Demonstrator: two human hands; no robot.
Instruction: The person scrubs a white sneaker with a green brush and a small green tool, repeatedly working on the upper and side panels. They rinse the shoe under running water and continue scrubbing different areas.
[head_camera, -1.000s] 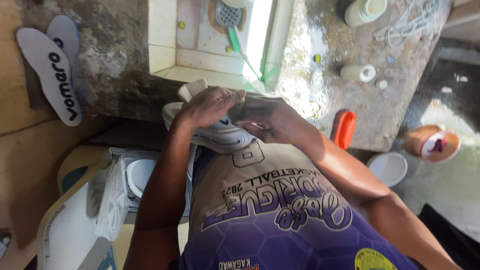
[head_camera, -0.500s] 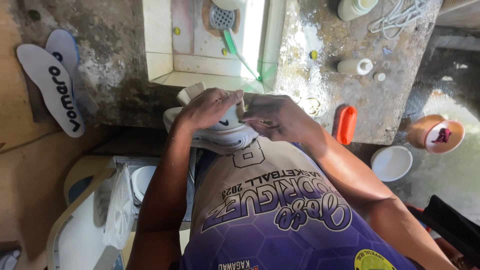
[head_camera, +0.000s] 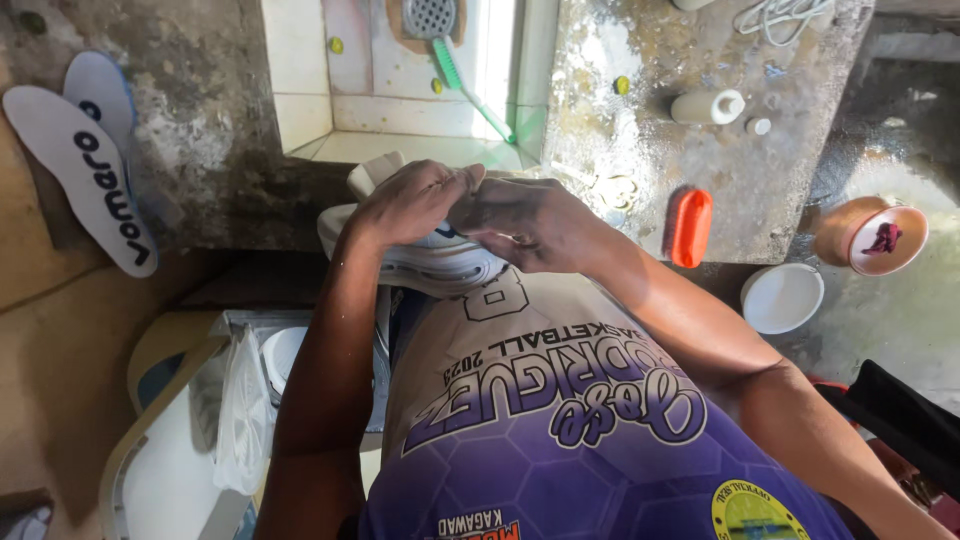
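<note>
A white sneaker (head_camera: 440, 262) rests against my belly at the edge of a tiled sink (head_camera: 300, 110). My left hand (head_camera: 410, 200) grips the shoe's upper from the left. From the right, my right hand (head_camera: 535, 222) closes on the same shoe, fingers meeting the left hand's. The shoe's tongue (head_camera: 375, 172) sticks up behind my left hand. Most of the shoe is hidden under both hands.
A green toothbrush (head_camera: 470, 88) lies in the sink by the drain (head_camera: 430, 15). Two insoles (head_camera: 85, 165) lie on the left counter. On the wet right counter are an orange brush (head_camera: 691, 227), a white bottle (head_camera: 708, 106) and laces (head_camera: 785, 14). White bowl (head_camera: 782, 298) lower right.
The view has shifted slightly; the hands stay on the shoe, with the fingers drawn closer together over its upper.
</note>
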